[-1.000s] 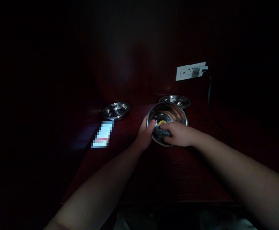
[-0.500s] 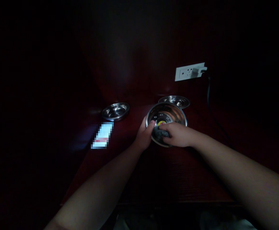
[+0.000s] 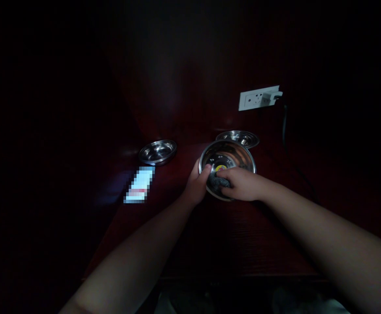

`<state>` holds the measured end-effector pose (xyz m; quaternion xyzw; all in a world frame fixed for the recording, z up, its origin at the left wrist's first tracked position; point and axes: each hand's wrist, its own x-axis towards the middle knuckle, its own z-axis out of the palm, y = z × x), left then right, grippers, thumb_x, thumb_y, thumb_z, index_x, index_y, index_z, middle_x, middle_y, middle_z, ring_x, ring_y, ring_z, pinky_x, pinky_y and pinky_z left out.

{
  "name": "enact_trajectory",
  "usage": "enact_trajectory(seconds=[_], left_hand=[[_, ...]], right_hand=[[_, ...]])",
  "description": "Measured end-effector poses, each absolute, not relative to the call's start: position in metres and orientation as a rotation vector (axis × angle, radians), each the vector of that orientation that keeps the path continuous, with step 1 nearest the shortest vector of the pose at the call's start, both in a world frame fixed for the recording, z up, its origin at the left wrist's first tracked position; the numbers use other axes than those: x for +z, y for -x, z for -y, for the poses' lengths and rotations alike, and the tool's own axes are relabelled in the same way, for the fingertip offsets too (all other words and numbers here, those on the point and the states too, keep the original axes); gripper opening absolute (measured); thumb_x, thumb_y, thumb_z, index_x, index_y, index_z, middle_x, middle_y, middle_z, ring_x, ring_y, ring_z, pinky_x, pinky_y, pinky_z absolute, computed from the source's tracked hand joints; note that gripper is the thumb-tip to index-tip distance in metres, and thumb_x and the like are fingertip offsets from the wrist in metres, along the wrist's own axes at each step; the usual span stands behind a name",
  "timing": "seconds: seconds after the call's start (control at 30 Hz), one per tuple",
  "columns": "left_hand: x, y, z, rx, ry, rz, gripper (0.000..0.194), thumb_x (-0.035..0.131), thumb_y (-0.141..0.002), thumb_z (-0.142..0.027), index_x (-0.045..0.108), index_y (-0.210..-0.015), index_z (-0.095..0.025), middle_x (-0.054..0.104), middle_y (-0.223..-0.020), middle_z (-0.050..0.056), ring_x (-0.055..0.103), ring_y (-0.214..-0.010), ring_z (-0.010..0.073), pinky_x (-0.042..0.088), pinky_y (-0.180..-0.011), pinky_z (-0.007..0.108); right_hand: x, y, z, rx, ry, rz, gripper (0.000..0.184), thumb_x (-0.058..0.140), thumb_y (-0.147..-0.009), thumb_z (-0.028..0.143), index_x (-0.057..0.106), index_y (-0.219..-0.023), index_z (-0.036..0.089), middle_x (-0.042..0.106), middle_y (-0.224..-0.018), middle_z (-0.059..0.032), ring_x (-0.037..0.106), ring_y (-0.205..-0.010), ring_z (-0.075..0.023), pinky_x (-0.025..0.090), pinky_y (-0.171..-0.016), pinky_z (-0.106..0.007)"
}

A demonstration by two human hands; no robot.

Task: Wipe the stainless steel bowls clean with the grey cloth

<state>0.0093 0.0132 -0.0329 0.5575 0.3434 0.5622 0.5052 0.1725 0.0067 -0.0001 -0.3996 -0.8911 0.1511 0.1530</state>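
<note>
Two bare hands are recorded at one steel bowl (image 3: pixel 234 152), which is held over the dark red table (image 3: pixel 243 244), tilted so that its interior is presented to the viewer. The left side of the rim is gripped by the left hand (image 3: pixel 197 183), with the thumb laid over the edge onto the inner wall and the fingers kept outside, largely hidden by the bowl. A dark, coarse scouring pad (image 3: pixel 220 180) is pinched between the thumb and fingers of the right hand (image 3: pixel 243 183) and is placed low inside the bowl, just beside a yellow label (image 3: pixel 221 168), which is partly covered. Behind the bowl, a wide-rimmed dish (image 3: pixel 238 138) is partly hidden by it; whether the two are touching cannot be told. Farther left, a shallow dish (image 3: pixel 158 152) is set on the table, with a bright, pixelated rectangle (image 3: pixel 140 185) seen just nearer the viewer. A white socket plate (image 3: pixel 252 99) is mounted on the rear wall, fitted with a plug (image 3: pixel 273 96); a dark cord (image 3: pixel 284 126) is seen below it.
</note>
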Motion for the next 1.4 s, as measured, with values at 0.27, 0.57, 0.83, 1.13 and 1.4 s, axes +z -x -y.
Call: enact_trajectory(seconds=[0.27, 0.57, 0.83, 1.13, 1.4], left_hand=[[-0.0291, -0.0098, -0.011, 1.355, -1.365, -0.84, 0.041, 0.052, -0.088, -0.037, 0.054, -0.124, -0.018, 0.064, -0.121, 0.008, 0.056, -0.116, 0.025, 0.04, -0.103, 0.038], [-0.0296, -0.0092, -0.0113, 1.352, -1.366, -0.822, 0.045, 0.053, -0.087, -0.04, 0.052, -0.127, -0.019, 0.063, -0.123, 0.009, 0.056, -0.117, 0.0263, 0.04, -0.103, 0.04], [-0.0295, -0.009, -0.0119, 1.351, -1.394, -0.819, 0.041, 0.052, -0.088, -0.04, 0.055, -0.122, -0.017, 0.064, -0.121, 0.009, 0.056, -0.116, 0.0243, 0.039, -0.103, 0.037], [-0.0313, -0.009, -0.0129, 1.339, -1.381, -0.782, 0.041, 0.052, -0.088, -0.04, 0.055, -0.122, -0.017, 0.063, -0.121, 0.009, 0.056, -0.115, 0.0234, 0.038, -0.104, 0.036], [-0.0299, -0.01, -0.0116, 1.315, -1.324, -0.753, 0.046, 0.054, -0.087, -0.039, 0.051, -0.127, -0.018, 0.057, -0.133, 0.009, 0.049, -0.126, 0.0259, 0.036, -0.107, 0.038]], right_hand=[[-0.0013, -0.1713, -0.0066, 0.424, 1.105, 2.544, 0.013, 0.055, -0.075, 0.02, 0.06, -0.086, 0.017, 0.064, -0.083, -0.0054, 0.056, -0.073, -0.0163, 0.041, -0.07, -0.029], [-0.0061, -0.1699, -0.0071, 0.411, 1.046, 2.49, 0.018, 0.056, -0.075, 0.017, 0.059, -0.093, 0.017, 0.065, -0.09, -0.007, 0.056, -0.079, -0.0184, 0.042, -0.072, -0.031], [-0.0084, -0.1668, -0.0062, 0.391, 0.949, 2.423, 0.027, 0.058, -0.078, 0.021, 0.053, -0.104, 0.018, 0.062, -0.102, -0.0088, 0.057, -0.092, -0.0209, 0.043, -0.083, -0.036], [-0.0062, -0.1652, -0.0054, 0.359, 0.924, 2.339, 0.037, 0.056, -0.08, 0.02, 0.051, -0.116, 0.018, 0.059, -0.117, -0.0118, 0.055, -0.109, -0.0241, 0.042, -0.096, -0.041], [-0.0093, -0.1655, -0.0087, 0.193, 1.01, 2.261, 0.053, 0.059, -0.078, 0.02, 0.046, -0.129, 0.016, 0.055, -0.125, -0.0147, 0.051, -0.119, -0.0285, 0.04, -0.102, -0.045]])
